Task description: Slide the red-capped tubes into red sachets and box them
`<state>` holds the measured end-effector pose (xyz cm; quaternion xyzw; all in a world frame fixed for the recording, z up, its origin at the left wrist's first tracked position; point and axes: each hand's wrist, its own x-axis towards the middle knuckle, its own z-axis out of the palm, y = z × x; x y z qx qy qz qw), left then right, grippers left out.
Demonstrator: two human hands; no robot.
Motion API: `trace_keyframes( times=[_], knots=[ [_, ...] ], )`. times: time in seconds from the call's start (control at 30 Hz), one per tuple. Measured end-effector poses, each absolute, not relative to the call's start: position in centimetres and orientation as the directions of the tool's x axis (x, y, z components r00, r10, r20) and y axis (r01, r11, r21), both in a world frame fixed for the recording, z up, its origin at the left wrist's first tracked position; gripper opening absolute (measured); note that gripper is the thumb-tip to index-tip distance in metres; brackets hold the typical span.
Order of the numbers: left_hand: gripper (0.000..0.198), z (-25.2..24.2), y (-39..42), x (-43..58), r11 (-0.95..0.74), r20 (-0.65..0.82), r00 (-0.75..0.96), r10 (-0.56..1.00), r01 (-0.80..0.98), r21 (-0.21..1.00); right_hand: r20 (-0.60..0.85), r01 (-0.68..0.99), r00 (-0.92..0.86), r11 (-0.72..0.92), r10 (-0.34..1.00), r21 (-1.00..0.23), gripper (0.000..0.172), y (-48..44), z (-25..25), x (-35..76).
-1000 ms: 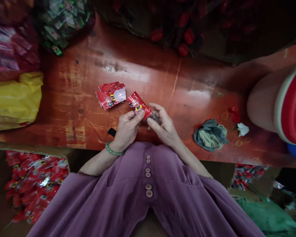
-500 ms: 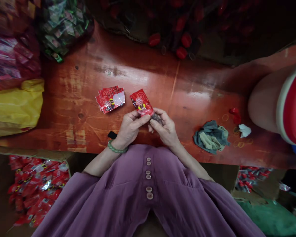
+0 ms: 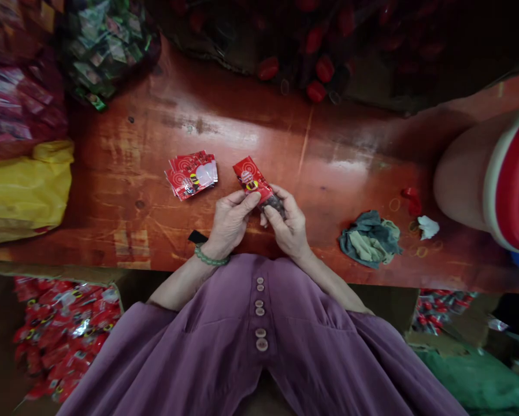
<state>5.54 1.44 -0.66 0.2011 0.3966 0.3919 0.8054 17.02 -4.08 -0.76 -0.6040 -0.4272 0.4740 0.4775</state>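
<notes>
A small red printed packet [image 3: 253, 178] is held tilted between both hands above the table. Along its left side, the thumb and fingers of my left hand [image 3: 232, 222] pinch it. My right hand [image 3: 289, 225] grips the lower end, where a dark, bumpy part [image 3: 271, 201] shows; whether that is inside the packet or a separate item, I cannot tell. Left of the hands lies a loose stack of similar red packets [image 3: 192, 175], apart from my fingers. A small black piece [image 3: 197, 237] rests by my left wrist, which wears a green bead bracelet.
On the orange-red table [image 3: 259, 130] lies a crumpled grey-green cloth [image 3: 370, 238], with rubber bands and a white scrap [image 3: 427, 227] beyond it. A red-lidded bucket [image 3: 463, 176] stands right. Filled bags, one yellow [image 3: 25, 190], line the left. Below is a box of red packets [image 3: 64, 335].
The packet has shifted slightly right and turned a little. My left thumb has moved up along it, and more of the dark part shows near my right hand.
</notes>
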Motion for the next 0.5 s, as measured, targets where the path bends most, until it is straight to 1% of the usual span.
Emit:
trace_keyframes(
  times=[0.07, 0.13, 0.27, 0.43, 0.47, 0.5],
  knots=[
    [0.028, -0.8, 1.5, 5.5, 0.597, -0.476, 0.359, 0.803, -0.487, 0.638, -0.07, 0.205, 0.215, -0.115, 0.974, -0.972, 0.036, -4.0, -0.8, 17.1],
    [0.029, -0.9, 1.7, 5.2, 0.576, -0.463, 0.342, 0.818, -0.501, 0.646, -0.017, 0.299, 0.198, -0.077, 0.98, -0.951, 0.033, -3.9, -0.6, 17.2],
    [0.038, -0.8, 2.0, 4.4, 0.544, -0.407, 0.364, 0.838, -0.495, 0.677, 0.029, 0.34, 0.125, -0.016, 0.992, -0.94, 0.031, -3.9, -0.2, 17.1],
    [0.028, -0.8, 1.6, 4.0, 0.518, -0.349, 0.398, 0.848, -0.483, 0.706, 0.224, 0.453, 0.033, 0.186, 0.974, -0.872, 0.029, -4.3, 0.0, 17.1],
    [0.028, -0.7, 1.5, 4.0, 0.518, -0.348, 0.4, 0.848, -0.484, 0.705, 0.229, 0.453, 0.047, 0.183, 0.972, -0.873, 0.029, -4.5, 0.1, 17.1],
    [0.029, -0.7, 1.4, 4.0, 0.521, -0.353, 0.4, 0.846, -0.481, 0.705, 0.201, 0.437, 0.076, 0.148, 0.977, -0.887, 0.028, -4.6, 0.2, 17.1]
  ],
)
